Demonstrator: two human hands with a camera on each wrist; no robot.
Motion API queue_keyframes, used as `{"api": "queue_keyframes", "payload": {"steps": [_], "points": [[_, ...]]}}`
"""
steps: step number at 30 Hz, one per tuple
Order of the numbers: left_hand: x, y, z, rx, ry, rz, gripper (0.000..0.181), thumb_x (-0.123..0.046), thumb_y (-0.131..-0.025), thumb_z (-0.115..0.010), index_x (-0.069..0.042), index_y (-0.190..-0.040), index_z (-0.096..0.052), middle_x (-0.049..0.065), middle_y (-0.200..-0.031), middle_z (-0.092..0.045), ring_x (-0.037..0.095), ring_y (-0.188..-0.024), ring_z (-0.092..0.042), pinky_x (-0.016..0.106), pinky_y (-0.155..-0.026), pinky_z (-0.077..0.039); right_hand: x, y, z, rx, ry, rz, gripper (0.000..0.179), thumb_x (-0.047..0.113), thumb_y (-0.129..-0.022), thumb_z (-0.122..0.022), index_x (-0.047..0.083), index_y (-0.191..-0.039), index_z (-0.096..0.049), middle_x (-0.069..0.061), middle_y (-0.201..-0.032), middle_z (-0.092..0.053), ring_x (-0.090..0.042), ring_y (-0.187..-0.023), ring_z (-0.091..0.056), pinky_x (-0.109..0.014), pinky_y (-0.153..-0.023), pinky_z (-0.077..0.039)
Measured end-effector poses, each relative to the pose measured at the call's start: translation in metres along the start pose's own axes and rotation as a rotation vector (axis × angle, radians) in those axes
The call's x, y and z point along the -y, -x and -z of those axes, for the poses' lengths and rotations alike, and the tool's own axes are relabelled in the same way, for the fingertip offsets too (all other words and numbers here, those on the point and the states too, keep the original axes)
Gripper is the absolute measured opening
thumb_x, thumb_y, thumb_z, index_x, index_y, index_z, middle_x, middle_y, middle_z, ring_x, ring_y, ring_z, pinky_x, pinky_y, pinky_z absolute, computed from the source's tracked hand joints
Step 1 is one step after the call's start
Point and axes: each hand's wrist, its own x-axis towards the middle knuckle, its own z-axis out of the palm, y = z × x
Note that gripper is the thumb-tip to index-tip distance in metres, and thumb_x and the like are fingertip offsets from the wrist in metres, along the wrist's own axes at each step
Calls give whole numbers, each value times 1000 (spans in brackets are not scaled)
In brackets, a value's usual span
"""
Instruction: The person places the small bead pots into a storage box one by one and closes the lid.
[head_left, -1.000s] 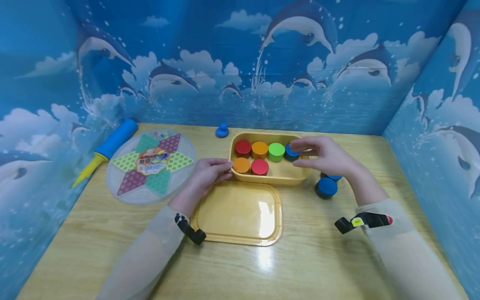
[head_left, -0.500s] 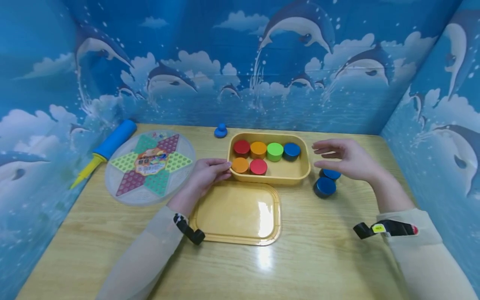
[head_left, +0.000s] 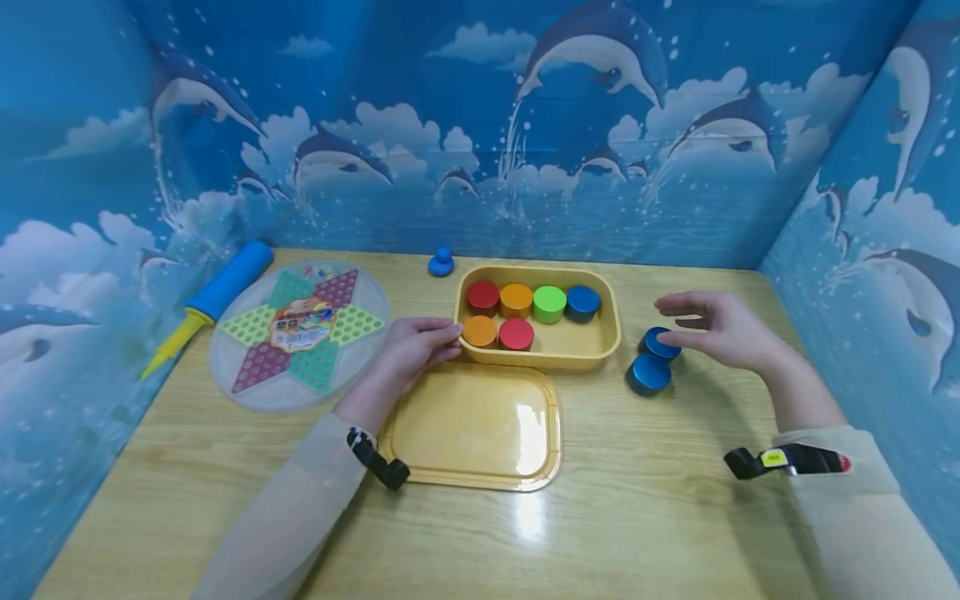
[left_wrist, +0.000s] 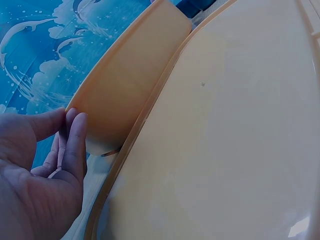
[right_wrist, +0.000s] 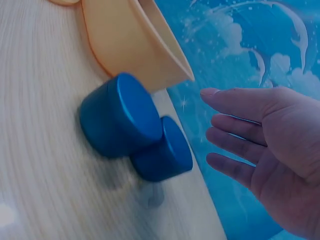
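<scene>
My left hand (head_left: 418, 348) pinches the left end of a yellow plastic box (head_left: 540, 360) by its rim, thumb on one side and fingers on the other in the left wrist view. Inside the box stand several round discs: a dark red disc (head_left: 483, 296), two orange ones, a green disc (head_left: 550, 302), a blue disc (head_left: 582, 302) and a red disc (head_left: 517, 333). My right hand (head_left: 716, 329) hovers with spread, bent fingers and holds nothing. Below its thumb are two blue discs (head_left: 649, 373), side by side on the table right of the box.
A yellow lid (head_left: 472, 425) lies flat in front of the box. To the left are a round Chinese checkers board (head_left: 303, 333) and a blue and yellow pump (head_left: 217, 292). A small blue knobbed piece (head_left: 442, 262) stands near the dolphin-print back wall.
My right hand has drawn back from the blue disc inside the box and moved right, to above the two blue discs on the table. The left hand stays on the box rim.
</scene>
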Motion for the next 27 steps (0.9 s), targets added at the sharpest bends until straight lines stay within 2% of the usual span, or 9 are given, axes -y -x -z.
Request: {"api": "queue_keyframes", "payload": {"steps": [4, 7, 9, 16, 20, 23, 27], "points": [[0, 0, 0, 0, 3, -1, 32, -10, -102, -73, 0, -133, -69, 16, -124, -70, 25, -103, -74, 30, -88, -64, -11, 4, 2, 27, -6, -23, 57, 11, -98, -79, -7, -146, -56, -29, -143, -59, -48, -130, -58, -37, -104, -57], [1, 0, 0, -1, 1, -2, 33, -10, -102, -73, 0, -133, -69, 16, -124, -70, 25, -103, -74, 30, -88, -64, -18, 5, 2, 73, -15, -25, 61, 8, -95, -82, -7, -147, -55, -29, -146, -57, -46, -133, -56, -44, -107, -54], [1, 0, 0, -1, 0, -2, 33, -10, -102, -73, 0, -133, -68, 17, -124, -70, 25, -103, -74, 30, -88, -64, -23, 6, 2, 103, -25, -32, 64, 6, -94, -83, -7, -149, -53, -28, -148, -56, -46, -135, -54, -44, -108, -54], [-1, 0, 0, -5, -8, 13, 33, -11, -102, -74, -1, -133, -69, 16, -124, -70, 25, -104, -74, 30, -87, -65, -34, 5, -4, 154, -94, -50, 70, 5, -91, -84, -7, -151, -50, -27, -153, -52, -47, -141, -48, -18, -102, -53], [-1, 0, 0, -5, -7, 17, 34, -12, -101, -75, -2, -133, -69, 16, -124, -70, 25, -104, -74, 30, -87, -65, -38, 4, -6, 153, -90, -64, 70, 5, -89, -86, -5, -150, -52, -26, -152, -54, -46, -141, -49, -14, -101, -50], [-1, 0, 0, -9, -8, 22, 33, -12, -101, -75, -3, -132, -70, 16, -123, -70, 26, -104, -74, 31, -87, -65, -39, 2, -7, 155, -62, -77, 70, 4, -89, -86, -3, -150, -54, -24, -151, -55, -45, -140, -50, -17, -103, -51], [0, -2, 1, -9, -9, 21, 33, -12, -101, -75, -3, -132, -70, 16, -122, -70, 26, -103, -74, 31, -87, -65, -38, 0, -9, 152, -30, -88, 69, 3, -89, -86, -3, -150, -54, -26, -148, -57, -45, -138, -53, -42, -109, -53]]}}
